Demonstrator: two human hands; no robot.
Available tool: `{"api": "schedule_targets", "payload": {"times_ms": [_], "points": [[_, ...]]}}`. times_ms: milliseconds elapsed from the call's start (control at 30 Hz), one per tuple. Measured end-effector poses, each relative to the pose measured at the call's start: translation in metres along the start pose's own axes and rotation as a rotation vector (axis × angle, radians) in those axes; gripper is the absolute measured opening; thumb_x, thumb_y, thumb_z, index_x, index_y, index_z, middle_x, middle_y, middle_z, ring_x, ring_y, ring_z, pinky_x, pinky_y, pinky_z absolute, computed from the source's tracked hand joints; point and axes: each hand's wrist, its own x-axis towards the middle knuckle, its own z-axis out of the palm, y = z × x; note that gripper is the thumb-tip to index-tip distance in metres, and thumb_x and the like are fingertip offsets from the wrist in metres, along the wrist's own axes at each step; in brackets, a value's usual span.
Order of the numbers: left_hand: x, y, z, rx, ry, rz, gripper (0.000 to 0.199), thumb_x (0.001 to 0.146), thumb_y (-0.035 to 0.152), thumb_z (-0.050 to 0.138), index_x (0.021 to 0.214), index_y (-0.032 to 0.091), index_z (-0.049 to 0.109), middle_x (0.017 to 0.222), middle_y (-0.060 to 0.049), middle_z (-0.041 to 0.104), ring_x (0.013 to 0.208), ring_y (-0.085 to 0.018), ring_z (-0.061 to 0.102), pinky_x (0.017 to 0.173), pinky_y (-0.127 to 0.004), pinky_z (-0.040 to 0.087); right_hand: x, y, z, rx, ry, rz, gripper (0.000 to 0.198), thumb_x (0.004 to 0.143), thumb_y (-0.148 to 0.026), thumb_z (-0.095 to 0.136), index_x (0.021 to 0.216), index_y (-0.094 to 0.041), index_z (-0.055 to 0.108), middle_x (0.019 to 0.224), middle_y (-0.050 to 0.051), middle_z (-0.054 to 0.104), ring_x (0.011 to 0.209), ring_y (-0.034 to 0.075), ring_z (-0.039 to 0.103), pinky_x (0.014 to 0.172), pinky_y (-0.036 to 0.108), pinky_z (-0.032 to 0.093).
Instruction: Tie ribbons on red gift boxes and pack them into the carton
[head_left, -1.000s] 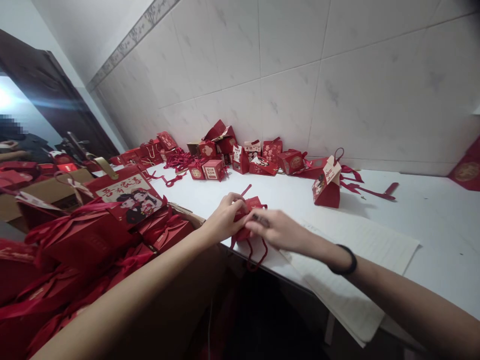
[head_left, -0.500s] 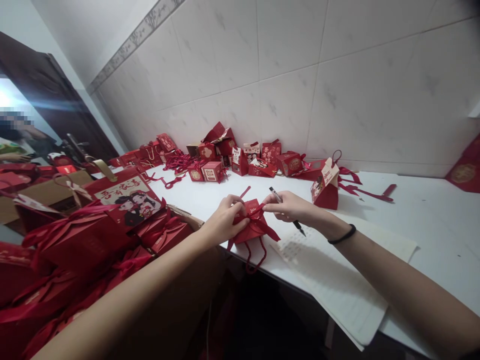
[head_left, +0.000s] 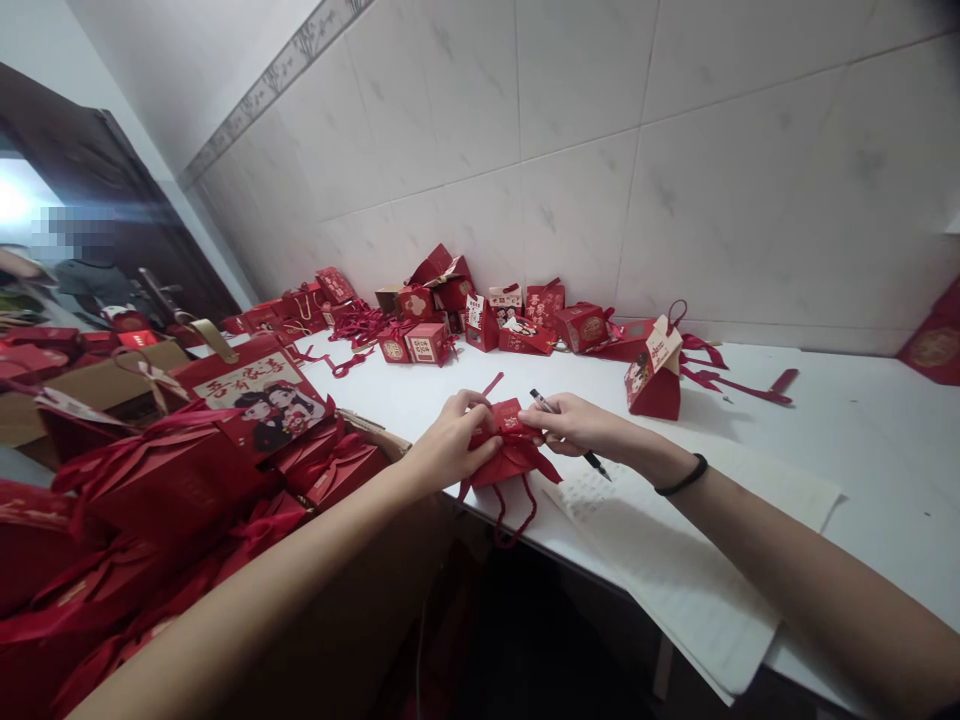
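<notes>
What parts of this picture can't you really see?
Head view only:
- The small red gift box: the left hand and right hand cover much of it.
- The pen: its middle is hidden inside the right hand.
- Writing on the paper: too small to read.
- The red bag: cut off by the right edge.
- The person at far left: blurred.

We were in what looked like a back room of a home turned into a packing spot for wedding favours. A tiled wall (head_left: 675,160) with a patterned border ran behind a long white counter (head_left: 862,440), and small red gift boxes (head_left: 450,310) with ribbons lay heaped along its far edge. At the counter's left end stood cardboard boxes (head_left: 97,380) crammed with red gift bags (head_left: 255,390), beside a dark wooden door (head_left: 112,190).
</notes>
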Motion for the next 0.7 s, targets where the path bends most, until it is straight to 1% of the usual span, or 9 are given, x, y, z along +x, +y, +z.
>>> {"api": "schedule_targets", "payload": {"times_ms": [67,133,200,267,367,433,500,600,700], "points": [[0.000,0.002,-0.001,-0.026,0.005,-0.008,0.009,0.079,0.024,0.051,0.082,0.019,0.045,0.104,-0.007,0.046,0.100,-0.019,0.046,0.088,-0.036,0.043,0.000,0.000,-0.003,-0.043,0.046,0.001,0.055,0.068,-0.066,0.060,0.059,-0.019,0.032,0.042,-0.010,0.025,0.035,0.003,0.020,0.033,0.015,0.011],[0.001,0.003,-0.002,-0.051,0.003,-0.023,0.010,0.079,0.025,0.051,0.085,0.019,0.045,0.103,-0.007,0.047,0.096,-0.018,0.048,0.086,-0.035,0.044,0.001,0.001,-0.007,-0.139,0.103,-0.011,0.054,0.069,-0.066,0.058,0.060,-0.019,0.032,0.043,-0.009,0.027,0.036,0.003,0.022,0.033,0.016,0.013],[0.001,0.004,-0.003,-0.071,-0.015,-0.054,0.010,0.079,0.027,0.049,0.085,0.019,0.045,0.100,-0.007,0.048,0.091,-0.018,0.051,0.083,-0.035,0.045,0.002,0.003,-0.013,-0.255,0.137,0.000,0.052,0.071,-0.065,0.056,0.060,-0.019,0.034,0.044,-0.008,0.031,0.037,0.004,0.024,0.033,0.016,0.016],[0.002,0.002,-0.003,-0.104,-0.039,-0.101,0.007,0.079,0.025,0.048,0.081,0.019,0.046,0.096,-0.006,0.050,0.084,-0.017,0.052,0.079,-0.034,0.046,0.002,0.005,-0.018,-0.323,0.160,0.037,0.050,0.072,-0.062,0.057,0.061,-0.018,0.035,0.045,-0.007,0.033,0.037,0.004,0.026,0.033,0.016,0.017],[0.003,-0.001,-0.003,-0.179,-0.060,-0.181,0.003,0.075,0.021,0.048,0.075,0.018,0.048,0.092,-0.005,0.052,0.083,-0.017,0.054,0.077,-0.033,0.047,0.002,0.005,-0.022,-0.298,0.201,0.056,0.044,0.071,-0.057,0.060,0.064,-0.017,0.041,0.046,-0.008,0.032,0.038,0.004,0.027,0.033,0.016,0.017],[0.005,-0.003,-0.004,-0.259,-0.063,-0.249,0.006,0.074,0.024,0.050,0.074,0.018,0.050,0.093,-0.005,0.054,0.087,-0.017,0.054,0.076,-0.032,0.048,0.002,0.005,-0.021,-0.258,0.215,0.046,0.039,0.070,-0.052,0.062,0.068,-0.016,0.047,0.047,-0.008,0.033,0.038,0.004,0.027,0.033,0.015,0.017],[0.006,-0.005,-0.006,-0.336,-0.071,-0.316,0.014,0.076,0.031,0.051,0.075,0.017,0.053,0.096,-0.006,0.055,0.090,-0.018,0.054,0.076,-0.032,0.048,0.002,0.005,-0.020,-0.213,0.228,0.053,0.033,0.070,-0.045,0.064,0.074,-0.014,0.052,0.047,-0.007,0.035,0.038,0.004,0.028,0.033,0.015,0.017],[0.007,-0.006,-0.007,-0.360,-0.085,-0.368,0.024,0.078,0.039,0.048,0.073,0.017,0.054,0.092,-0.005,0.057,0.090,-0.019,0.055,0.077,-0.032,0.047,0.005,0.008,-0.019,-0.128,0.264,0.060,0.025,0.073,-0.032,0.063,0.087,-0.013,0.055,0.055,-0.005,0.045,0.038,0.004,0.030,0.034,0.015,0.020],[0.008,-0.006,-0.007,-0.300,-0.086,-0.387,0.027,0.078,0.042,0.046,0.071,0.017,0.054,0.089,-0.006,0.058,0.088,-0.019,0.055,0.077,-0.032,0.045,0.008,0.010,-0.021,-0.159,0.348,0.063,0.016,0.078,-0.023,0.056,0.091,-0.014,0.055,0.069,0.000,0.055,0.040,0.005,0.035,0.036,0.017,0.023]]}}
